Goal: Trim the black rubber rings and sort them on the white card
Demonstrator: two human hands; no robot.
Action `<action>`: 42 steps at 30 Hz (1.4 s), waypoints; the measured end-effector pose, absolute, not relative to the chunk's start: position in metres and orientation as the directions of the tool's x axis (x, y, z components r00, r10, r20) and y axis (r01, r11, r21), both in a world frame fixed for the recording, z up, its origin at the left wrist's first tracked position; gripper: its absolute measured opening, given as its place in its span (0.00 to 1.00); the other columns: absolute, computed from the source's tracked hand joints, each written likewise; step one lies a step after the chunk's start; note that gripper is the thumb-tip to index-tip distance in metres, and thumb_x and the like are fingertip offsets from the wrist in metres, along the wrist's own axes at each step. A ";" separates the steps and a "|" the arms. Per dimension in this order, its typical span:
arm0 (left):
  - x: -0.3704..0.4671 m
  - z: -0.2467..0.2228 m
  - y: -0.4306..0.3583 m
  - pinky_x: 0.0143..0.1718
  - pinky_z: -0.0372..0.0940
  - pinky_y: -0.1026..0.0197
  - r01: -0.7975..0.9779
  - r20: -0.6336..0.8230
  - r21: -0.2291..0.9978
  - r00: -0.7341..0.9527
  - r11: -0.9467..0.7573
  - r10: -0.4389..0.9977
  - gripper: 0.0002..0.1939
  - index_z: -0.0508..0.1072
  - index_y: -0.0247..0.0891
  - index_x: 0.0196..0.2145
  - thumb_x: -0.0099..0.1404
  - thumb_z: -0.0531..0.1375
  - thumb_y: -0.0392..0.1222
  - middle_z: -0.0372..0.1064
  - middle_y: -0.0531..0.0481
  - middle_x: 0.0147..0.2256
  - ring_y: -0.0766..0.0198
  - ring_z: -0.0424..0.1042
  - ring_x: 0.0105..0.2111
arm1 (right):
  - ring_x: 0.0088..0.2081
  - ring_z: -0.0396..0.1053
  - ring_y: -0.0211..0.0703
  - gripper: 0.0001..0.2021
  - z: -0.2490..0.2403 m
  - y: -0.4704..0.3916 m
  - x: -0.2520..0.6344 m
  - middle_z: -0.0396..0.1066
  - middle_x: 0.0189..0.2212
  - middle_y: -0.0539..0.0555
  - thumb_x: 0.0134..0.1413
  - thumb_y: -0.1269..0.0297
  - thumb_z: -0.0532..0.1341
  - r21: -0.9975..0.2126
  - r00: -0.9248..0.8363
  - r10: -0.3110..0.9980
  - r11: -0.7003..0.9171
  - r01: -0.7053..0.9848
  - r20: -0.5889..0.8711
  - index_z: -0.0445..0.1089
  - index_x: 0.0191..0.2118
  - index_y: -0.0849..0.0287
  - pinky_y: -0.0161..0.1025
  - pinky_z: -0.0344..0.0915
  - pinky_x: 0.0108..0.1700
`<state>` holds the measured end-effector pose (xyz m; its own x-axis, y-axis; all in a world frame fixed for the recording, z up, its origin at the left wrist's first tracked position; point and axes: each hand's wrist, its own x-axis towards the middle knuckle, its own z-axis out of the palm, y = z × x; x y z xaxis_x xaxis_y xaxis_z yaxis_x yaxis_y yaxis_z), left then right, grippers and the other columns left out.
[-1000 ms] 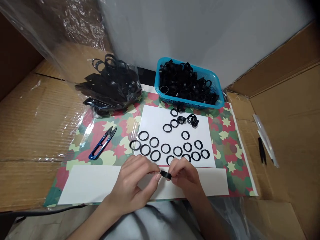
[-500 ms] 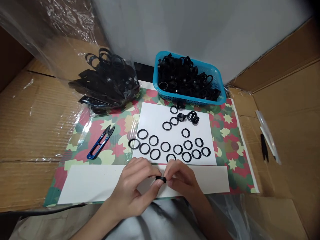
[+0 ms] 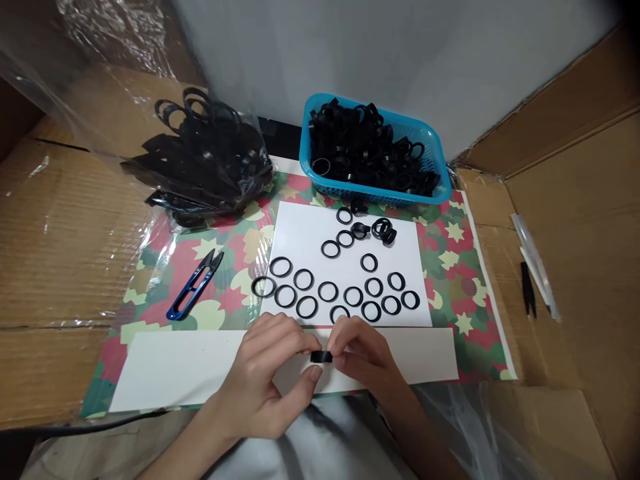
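A small black ring [image 3: 321, 357] is seen edge-on above the long white strip [image 3: 175, 363], near my body. My right hand [image 3: 361, 350] pinches its right end between thumb and index finger. At its left end is my left hand [image 3: 273, 373], index fingertip against the ring's upper edge. The left thumb lies just below, apart from the ring, so this hand is loosely open. Beyond my fingers, several flat black rings [image 3: 328, 283] lie spread on a white sheet [image 3: 300, 227]; the nearest is partly covered by my right hand.
Blue-handled thread snips [image 3: 193, 288] lie on the left of the patterned mat [image 3: 235, 267]. A clear bag of black pieces [image 3: 210, 160] stands at the back left. Behind the sheet is a blue basket [image 3: 375, 193] full of black rings. Black tweezers [image 3: 528, 290] lie far right.
My left thumb has come down off the ring, leaving a small gap. The right hand keeps its pinch. The view has shifted slightly.
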<state>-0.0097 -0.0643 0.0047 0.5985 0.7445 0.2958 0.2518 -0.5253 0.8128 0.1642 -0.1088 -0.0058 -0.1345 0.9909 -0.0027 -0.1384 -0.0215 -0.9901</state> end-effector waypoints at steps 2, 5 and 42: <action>-0.009 0.005 -0.064 0.30 0.53 0.59 0.266 0.294 0.798 0.611 -0.541 0.735 0.06 0.68 0.38 0.34 0.58 0.57 0.31 0.65 0.53 0.27 0.65 0.61 0.27 | 0.30 0.62 0.38 0.03 -0.005 -0.109 0.164 0.64 0.26 0.48 0.54 0.68 0.57 -0.995 -0.153 0.988 -0.008 -0.103 0.008 0.63 0.31 0.54 0.37 0.59 0.32; -0.010 0.005 -0.062 0.29 0.53 0.60 0.290 0.312 0.766 0.613 -0.574 0.726 0.04 0.67 0.38 0.33 0.59 0.57 0.32 0.65 0.53 0.26 0.66 0.60 0.26 | 0.34 0.63 0.39 0.04 -0.003 -0.108 0.169 0.64 0.31 0.50 0.56 0.69 0.55 -0.996 -0.145 0.988 0.068 0.066 0.057 0.63 0.37 0.53 0.39 0.61 0.36; 0.015 0.025 0.042 0.36 0.59 0.60 0.727 0.304 0.503 0.358 -0.468 0.883 0.11 0.70 0.37 0.35 0.64 0.51 0.46 0.67 0.49 0.31 0.60 0.66 0.33 | 0.37 0.58 0.45 0.11 -0.006 -0.027 0.218 0.65 0.33 0.54 0.61 0.65 0.49 -0.401 -0.335 0.941 0.322 0.857 0.040 0.68 0.34 0.55 0.43 0.56 0.40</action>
<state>0.0154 0.0415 0.0251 0.3579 0.8828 0.3044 0.7268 -0.4680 0.5028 0.2175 -0.0272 -0.0062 -0.3349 0.9414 0.0403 0.8574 0.3222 -0.4013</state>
